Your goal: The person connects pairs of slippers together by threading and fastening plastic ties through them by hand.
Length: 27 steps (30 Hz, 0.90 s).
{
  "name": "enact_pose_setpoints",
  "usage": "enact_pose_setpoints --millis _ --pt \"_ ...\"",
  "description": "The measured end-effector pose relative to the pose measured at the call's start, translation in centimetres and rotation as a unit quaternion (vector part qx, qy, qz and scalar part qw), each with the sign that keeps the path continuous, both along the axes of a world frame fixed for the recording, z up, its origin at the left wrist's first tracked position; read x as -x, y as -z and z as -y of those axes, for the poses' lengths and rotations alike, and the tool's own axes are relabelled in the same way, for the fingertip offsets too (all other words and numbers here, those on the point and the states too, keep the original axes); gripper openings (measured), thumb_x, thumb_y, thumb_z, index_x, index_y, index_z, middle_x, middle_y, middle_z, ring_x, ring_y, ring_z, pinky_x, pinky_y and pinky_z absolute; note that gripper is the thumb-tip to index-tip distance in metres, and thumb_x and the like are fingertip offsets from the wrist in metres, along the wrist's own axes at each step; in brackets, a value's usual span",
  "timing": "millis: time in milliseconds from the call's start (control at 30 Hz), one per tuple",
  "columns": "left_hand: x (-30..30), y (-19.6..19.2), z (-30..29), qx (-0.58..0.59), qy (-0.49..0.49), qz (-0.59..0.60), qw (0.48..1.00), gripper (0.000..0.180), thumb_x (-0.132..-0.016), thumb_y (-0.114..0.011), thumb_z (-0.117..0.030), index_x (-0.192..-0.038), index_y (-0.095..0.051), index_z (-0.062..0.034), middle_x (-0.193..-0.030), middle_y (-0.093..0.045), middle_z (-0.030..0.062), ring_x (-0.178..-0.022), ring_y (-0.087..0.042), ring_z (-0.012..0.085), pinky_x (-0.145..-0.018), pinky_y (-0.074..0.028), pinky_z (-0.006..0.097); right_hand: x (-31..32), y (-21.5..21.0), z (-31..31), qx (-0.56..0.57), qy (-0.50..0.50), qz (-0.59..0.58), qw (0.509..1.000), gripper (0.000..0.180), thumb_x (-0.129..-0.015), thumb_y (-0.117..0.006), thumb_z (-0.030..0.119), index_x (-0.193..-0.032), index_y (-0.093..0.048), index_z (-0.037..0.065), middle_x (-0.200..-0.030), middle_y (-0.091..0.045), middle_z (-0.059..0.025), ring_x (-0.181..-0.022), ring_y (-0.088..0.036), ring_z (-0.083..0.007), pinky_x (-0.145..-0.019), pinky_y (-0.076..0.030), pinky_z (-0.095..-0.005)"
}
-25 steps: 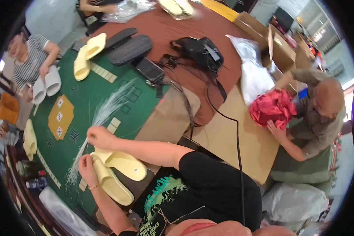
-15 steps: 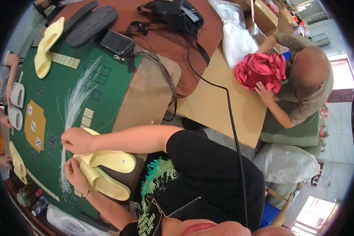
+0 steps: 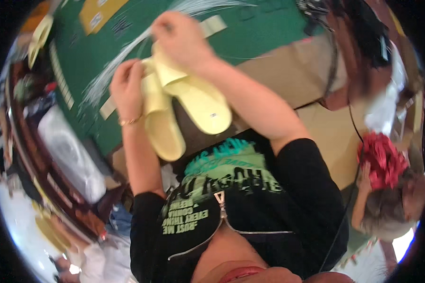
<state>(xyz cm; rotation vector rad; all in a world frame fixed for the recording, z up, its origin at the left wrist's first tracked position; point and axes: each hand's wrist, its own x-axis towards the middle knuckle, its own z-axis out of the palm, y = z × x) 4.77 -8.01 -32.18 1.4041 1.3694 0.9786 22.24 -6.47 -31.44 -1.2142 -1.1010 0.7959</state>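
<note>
Two pale yellow slide slippers, one nearer my right arm (image 3: 205, 111) and one nearer my left (image 3: 163, 127), lie side by side with heels toward me. My left hand (image 3: 127, 87), a bracelet at its wrist, pinches beside the left slipper's toe; what its fingers hold is hidden. Above the other slipper's toe, my right hand (image 3: 182, 42) is closed and covers part of its strap. A faint thin clear strand runs between my fingertips. Just beyond both hands, a loose bundle of clear plastic strands (image 3: 104, 78) spreads across the green mat (image 3: 269, 37).
Another yellow slipper (image 3: 40, 40) sits at the far left. A clear plastic bag (image 3: 73, 151) is left of my arm. On the right, a co-worker's hand (image 3: 365, 178) touches bunched red fabric (image 3: 382, 160) by a tan board (image 3: 333, 134). A black cable (image 3: 355, 123) hangs there.
The view has swung round, bringing the slippers and my hands to the upper middle. My right hand has come off the strand bundle to the slipper toes, near my left hand.
</note>
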Motion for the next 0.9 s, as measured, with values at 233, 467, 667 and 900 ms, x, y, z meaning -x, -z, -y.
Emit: enact_pose_setpoints --millis 233,467,667,900 --pt "-0.4 -0.2 -0.3 -0.051 0.038 -0.136 0.989 0.014 -0.08 -0.064 -0.014 -0.089 -0.066 -0.0039 -0.081 -0.063 0.0066 -0.069 -0.058 0.0103 -0.063 -0.046 0.024 0.2 1.0 0.0 0.014 -0.174 0.26 0.95 0.014 -0.078 -0.061 0.018 -0.084 -0.063 0.005 -0.079 -0.064 -0.0092 -0.072 -0.06 -0.0208 -0.066 -0.047 -0.0315" --pt "0.5 -4.2 5.9 -0.204 -0.102 -0.177 0.957 0.014 -0.082 -0.064 -0.014 -0.08 -0.063 -0.0001 -0.064 -0.058 0.0082 -0.055 -0.052 0.0145 -0.054 -0.043 0.027 -2.7 1.0 -1.5 0.1 -0.02 -0.251 0.963 0.013 -0.084 -0.056 0.014 -0.074 -0.059 0.006 -0.053 -0.046 0.0022 -0.043 -0.038 -0.0056 -0.04 -0.027 -0.0204" --pt "-0.3 -1.1 11.7 -0.124 -0.143 -0.228 0.955 0.031 -0.078 -0.066 -0.028 -0.098 -0.055 -0.0068 -0.073 -0.061 0.009 -0.06 -0.061 0.0241 -0.055 -0.048 0.036 -1.7 2.0 -2.7 0.078 -0.049 -0.348 0.933 0.004 -0.084 -0.058 0.005 -0.084 -0.058 0.001 -0.077 -0.06 -0.0067 -0.057 -0.045 -0.0089 -0.049 -0.034 -0.0212" --pt "-2.1 -0.6 11.7 -0.124 -0.108 -0.262 0.951 0.04 -0.078 -0.064 -0.039 -0.087 -0.052 -0.0018 -0.079 -0.059 0.0162 -0.072 -0.058 0.0336 -0.063 -0.046 0.042 -1.9 2.2 -1.7 0.065 -0.072 -0.39 0.916 0.009 -0.086 -0.053 0.006 -0.077 -0.054 0.005 -0.072 -0.056 -0.0038 -0.053 -0.043 -0.0076 -0.043 -0.031 -0.0182"
